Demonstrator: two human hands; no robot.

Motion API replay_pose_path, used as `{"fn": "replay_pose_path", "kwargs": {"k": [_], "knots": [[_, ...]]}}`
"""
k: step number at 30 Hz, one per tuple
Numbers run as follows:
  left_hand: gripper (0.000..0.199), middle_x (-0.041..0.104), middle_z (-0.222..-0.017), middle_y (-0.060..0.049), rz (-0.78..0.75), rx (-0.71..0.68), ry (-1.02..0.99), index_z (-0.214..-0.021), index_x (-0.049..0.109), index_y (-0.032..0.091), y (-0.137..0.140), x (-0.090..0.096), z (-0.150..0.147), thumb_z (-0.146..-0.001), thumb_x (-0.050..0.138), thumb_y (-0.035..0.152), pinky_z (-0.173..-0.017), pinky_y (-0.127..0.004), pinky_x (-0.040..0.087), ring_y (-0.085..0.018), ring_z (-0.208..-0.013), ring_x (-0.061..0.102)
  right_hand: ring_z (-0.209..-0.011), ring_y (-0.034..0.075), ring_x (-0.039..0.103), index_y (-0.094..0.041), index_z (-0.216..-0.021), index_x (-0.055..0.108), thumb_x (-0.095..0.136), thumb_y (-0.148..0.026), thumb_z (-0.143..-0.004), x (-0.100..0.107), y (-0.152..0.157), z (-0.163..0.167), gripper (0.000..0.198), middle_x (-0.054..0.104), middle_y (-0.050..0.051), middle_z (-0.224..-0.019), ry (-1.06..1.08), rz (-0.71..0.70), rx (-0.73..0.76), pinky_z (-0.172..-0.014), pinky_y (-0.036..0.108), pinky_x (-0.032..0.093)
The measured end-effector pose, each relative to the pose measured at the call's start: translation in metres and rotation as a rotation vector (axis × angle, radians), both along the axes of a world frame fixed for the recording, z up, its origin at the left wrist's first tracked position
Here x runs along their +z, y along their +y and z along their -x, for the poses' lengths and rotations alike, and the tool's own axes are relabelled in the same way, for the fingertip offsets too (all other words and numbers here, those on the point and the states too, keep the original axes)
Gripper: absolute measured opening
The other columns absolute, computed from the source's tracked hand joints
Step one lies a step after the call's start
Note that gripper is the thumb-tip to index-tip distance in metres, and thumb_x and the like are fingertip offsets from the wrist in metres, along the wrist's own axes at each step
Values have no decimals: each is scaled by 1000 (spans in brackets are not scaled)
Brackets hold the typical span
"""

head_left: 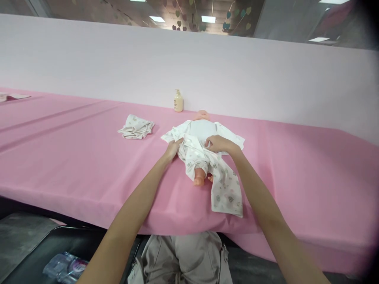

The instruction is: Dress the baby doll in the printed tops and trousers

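Observation:
A baby doll (199,178) lies on its back on the pink-covered table, head toward the wall and feet toward me. It has a white top (203,128) on its chest. A white patterned baby garment (226,189) covers its hips and one leg, with a loose length spread to the lower right. One bare foot sticks out of the cloth; the other is mostly hidden. At the doll's side, my left hand (173,149) is closed on the garment's left edge. My right hand (218,143) pinches the garment near the waist, fingers curled.
A pale yellow pump bottle (178,101) stands against the white wall (118,63). Left of the doll is a folded patterned cloth (136,127). More cloth (13,96) lies at the far left. Below the table edge, a black chair (32,252) holds a clear plastic bottle (65,268).

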State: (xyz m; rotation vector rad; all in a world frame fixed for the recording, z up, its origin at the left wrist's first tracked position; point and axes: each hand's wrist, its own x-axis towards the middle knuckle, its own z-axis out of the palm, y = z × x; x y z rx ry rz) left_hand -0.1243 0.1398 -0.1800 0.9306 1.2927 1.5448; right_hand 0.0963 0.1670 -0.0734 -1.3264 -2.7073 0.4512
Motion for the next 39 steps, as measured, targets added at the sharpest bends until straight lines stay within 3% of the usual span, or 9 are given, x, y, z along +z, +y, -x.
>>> {"fn": "replay_pose_path", "kwargs": {"k": [4, 8, 16, 20, 23, 26, 30, 34, 39], "knots": [[30, 64, -99, -10, -53, 316, 475, -102, 55, 17, 2, -8, 5, -75, 61, 28, -86, -38, 47, -25, -94, 60, -55, 15, 58, -13, -88, 61, 62, -22, -70, -8, 6, 3, 20, 67, 8, -79, 31, 111, -22, -49, 23, 40], [37, 59, -112, -9, -387, 483, 768, -111, 52, 18, -2, -4, 1, -75, 50, 10, -91, -36, 45, -22, -106, 55, -53, 15, 58, -13, -78, 62, 63, -21, -69, -14, 12, 8, 12, 65, 6, -67, 138, 92, -14, -50, 24, 40], [54, 51, -133, -16, -766, 151, 1280, -135, 41, 12, -26, 13, -34, -87, 53, 34, -102, -40, 35, -28, -121, 47, -58, 11, 57, -14, -80, 67, 63, -18, -72, 10, -7, 13, 10, 60, -1, -61, 770, 47, 170, -62, 24, 45], [39, 63, -106, -13, -714, 215, 1204, -122, 52, 14, -24, 12, -37, -87, 50, 29, -86, -38, 42, -26, -97, 56, -65, 13, 61, -17, -92, 66, 64, -19, -73, 11, -19, 19, 20, 64, -1, -66, 787, 192, 339, -64, 24, 48], [19, 63, -82, -6, -727, 338, 1066, -96, 63, 18, -25, 17, -37, -86, 49, 25, -77, -35, 42, -22, -80, 55, -69, 14, 62, -17, -103, 63, 61, -18, -75, 1, -13, 24, 28, 66, 1, -73, 789, 177, 245, -69, 27, 50], [13, 62, -83, -4, -751, 420, 864, -90, 60, 18, -29, 25, -37, -81, 50, 22, -75, -31, 43, -19, -79, 55, -78, 16, 62, -16, -98, 66, 64, -20, -73, -6, -4, 23, 25, 68, 4, -84, 679, 105, 176, -75, 30, 49], [13, 61, -86, -3, -741, 394, 717, -90, 56, 18, -32, 28, -36, -78, 52, 22, -74, -29, 44, -17, -80, 56, -74, 15, 59, -15, -77, 65, 67, -28, -71, -7, -1, 20, 14, 65, 2, -76, 457, 350, 405, -70, 28, 46], [23, 65, -90, -3, -661, 171, 712, -98, 58, 18, -31, 29, -38, -76, 54, 25, -78, -30, 45, -18, -83, 58, -69, 13, 55, -16, -72, 59, 66, -25, -66, -5, 0, 22, 13, 58, -1, -71, 836, 222, 212, -65, 25, 42], [35, 68, -100, -7, -371, -419, 327, -101, 62, 16, -32, 36, -42, -69, 61, 30, -84, -37, 47, -26, -96, 60, -69, 12, 54, -17, -78, 59, 68, -29, -65, -1, 2, 24, 20, 59, -1, -74, 1179, 233, 37, -64, 24, 42]]}}
